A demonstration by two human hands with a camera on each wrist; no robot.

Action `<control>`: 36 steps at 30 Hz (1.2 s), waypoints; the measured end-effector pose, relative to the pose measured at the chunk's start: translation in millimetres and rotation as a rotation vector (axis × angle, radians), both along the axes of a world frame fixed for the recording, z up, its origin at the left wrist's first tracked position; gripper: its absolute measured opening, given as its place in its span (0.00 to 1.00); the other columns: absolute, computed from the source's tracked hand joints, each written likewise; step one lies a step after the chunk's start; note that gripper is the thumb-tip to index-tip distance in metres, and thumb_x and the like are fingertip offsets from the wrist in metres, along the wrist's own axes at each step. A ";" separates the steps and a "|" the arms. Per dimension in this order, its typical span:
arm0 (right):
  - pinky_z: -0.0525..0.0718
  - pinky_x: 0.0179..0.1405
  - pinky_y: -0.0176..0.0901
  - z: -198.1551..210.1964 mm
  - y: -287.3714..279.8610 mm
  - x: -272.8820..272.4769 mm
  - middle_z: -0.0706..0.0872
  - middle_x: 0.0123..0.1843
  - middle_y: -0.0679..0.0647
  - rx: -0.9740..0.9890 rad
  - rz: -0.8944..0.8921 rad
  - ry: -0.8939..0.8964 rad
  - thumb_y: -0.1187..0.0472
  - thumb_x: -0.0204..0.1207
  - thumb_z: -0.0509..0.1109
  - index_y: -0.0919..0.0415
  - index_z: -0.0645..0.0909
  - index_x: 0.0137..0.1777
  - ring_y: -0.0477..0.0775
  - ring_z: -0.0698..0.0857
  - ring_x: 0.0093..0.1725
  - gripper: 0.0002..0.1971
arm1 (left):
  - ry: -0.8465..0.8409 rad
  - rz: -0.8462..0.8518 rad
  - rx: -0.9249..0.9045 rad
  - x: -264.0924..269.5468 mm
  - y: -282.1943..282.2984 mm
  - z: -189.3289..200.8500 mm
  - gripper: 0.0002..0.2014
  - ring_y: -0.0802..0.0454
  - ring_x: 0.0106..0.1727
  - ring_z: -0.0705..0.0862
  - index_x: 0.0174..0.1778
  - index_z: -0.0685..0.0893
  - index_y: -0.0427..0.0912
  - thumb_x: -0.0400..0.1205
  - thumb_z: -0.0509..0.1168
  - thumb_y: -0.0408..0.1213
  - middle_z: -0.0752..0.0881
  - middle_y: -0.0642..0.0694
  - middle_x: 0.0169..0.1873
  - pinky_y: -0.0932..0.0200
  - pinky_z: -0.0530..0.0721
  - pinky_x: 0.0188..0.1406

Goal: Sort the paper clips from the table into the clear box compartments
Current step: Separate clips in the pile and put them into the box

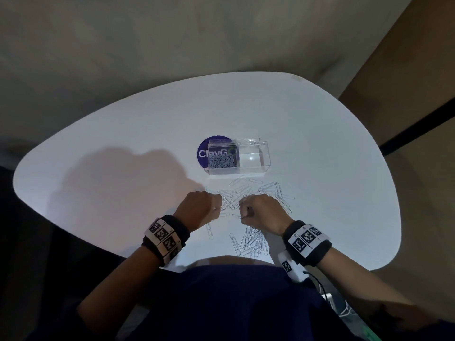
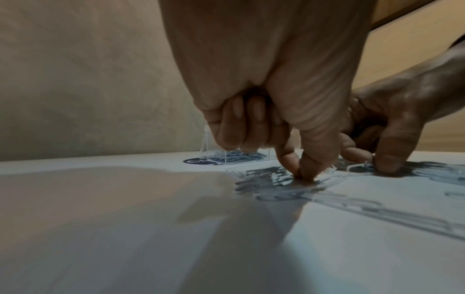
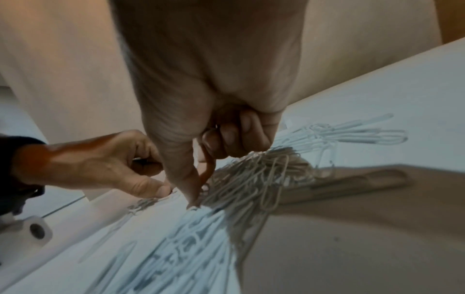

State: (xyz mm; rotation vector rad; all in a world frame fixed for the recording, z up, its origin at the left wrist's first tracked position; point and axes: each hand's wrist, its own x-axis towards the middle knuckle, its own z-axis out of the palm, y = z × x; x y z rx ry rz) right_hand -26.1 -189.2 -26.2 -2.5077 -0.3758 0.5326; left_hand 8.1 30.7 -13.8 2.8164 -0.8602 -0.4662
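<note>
A clear two-compartment box (image 1: 267, 166) stands mid-table. Its left compartment holds a heap of silver paper clips (image 1: 222, 160); nothing shows in its right compartment (image 1: 253, 156). Loose paper clips (image 1: 268, 190) lie scattered in front of the box, and a denser pile (image 1: 252, 242) sits near the table's front edge. My left hand (image 1: 220, 209) (image 2: 303, 176) pinches thumb and index together on a clip lying on the table, other fingers curled. My right hand (image 1: 242, 216) (image 3: 195, 202) is just to its right, pinching a clip from the scatter.
The white rounded table (image 1: 123, 168) has a purple round sticker (image 1: 203, 153) under the box's left end. The table's front edge runs close to my body. Cables and a white device (image 1: 327, 299) lie off the table at lower right.
</note>
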 end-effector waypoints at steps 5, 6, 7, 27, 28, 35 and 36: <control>0.83 0.45 0.35 4.9 -9.1 5.3 0.89 0.40 0.43 0.367 -0.233 0.166 0.62 0.72 0.79 0.61 0.83 0.32 0.41 0.86 0.37 0.10 | -0.016 0.021 -0.084 0.9 4.7 -2.4 0.10 0.42 0.39 0.86 0.52 0.82 0.47 0.79 0.68 0.46 0.89 0.45 0.40 0.52 0.80 0.40; 0.84 0.47 0.35 8.8 -11.3 5.9 0.91 0.44 0.45 0.418 -0.262 0.194 0.64 0.72 0.79 0.63 0.86 0.35 0.43 0.88 0.41 0.07 | -0.022 0.023 -0.096 1.1 6.1 -3.0 0.10 0.42 0.41 0.87 0.53 0.82 0.48 0.79 0.69 0.46 0.90 0.45 0.41 0.52 0.80 0.42; 0.85 0.50 0.35 12.6 -13.7 6.1 0.92 0.48 0.47 0.461 -0.293 0.214 0.66 0.72 0.79 0.64 0.89 0.38 0.46 0.90 0.45 0.04 | -0.028 0.021 -0.095 1.0 6.7 -3.0 0.09 0.43 0.42 0.87 0.52 0.84 0.49 0.79 0.68 0.46 0.90 0.46 0.41 0.52 0.81 0.43; 0.63 0.26 0.42 32.1 -29.6 0.8 0.75 0.26 0.59 0.854 -0.535 0.576 0.62 0.79 0.70 0.64 0.83 0.31 0.51 0.68 0.22 0.14 | 0.463 0.266 -0.485 1.1 5.5 4.0 0.09 0.50 0.27 0.72 0.31 0.70 0.45 0.72 0.59 0.45 0.78 0.47 0.24 0.55 0.71 0.30; 0.66 0.29 0.41 30.7 -29.8 -0.3 0.77 0.25 0.61 0.809 -0.499 0.539 0.58 0.81 0.71 0.61 0.84 0.29 0.51 0.70 0.22 0.18 | 0.626 0.351 -0.689 0.7 5.9 7.7 0.08 0.52 0.25 0.67 0.30 0.69 0.44 0.71 0.59 0.41 0.76 0.47 0.25 0.59 0.67 0.26; 0.81 0.45 0.39 15.3 -27.2 -6.9 0.90 0.48 0.52 0.463 -0.055 0.366 0.60 0.83 0.69 0.57 0.85 0.37 0.39 0.86 0.42 0.11 | 1.057 0.523 -1.128 5.4 4.7 19.8 0.04 0.53 0.23 0.59 0.34 0.73 0.41 0.66 0.58 0.29 0.73 0.41 0.25 0.65 0.55 0.20; 0.83 0.48 0.43 13.5 -25.6 -8.6 0.88 0.43 0.51 0.448 -0.027 0.346 0.57 0.82 0.71 0.58 0.82 0.34 0.43 0.87 0.44 0.14 | 1.065 0.512 -1.106 5.8 4.2 18.8 0.05 0.53 0.23 0.60 0.36 0.74 0.41 0.68 0.55 0.29 0.73 0.41 0.25 0.66 0.57 0.20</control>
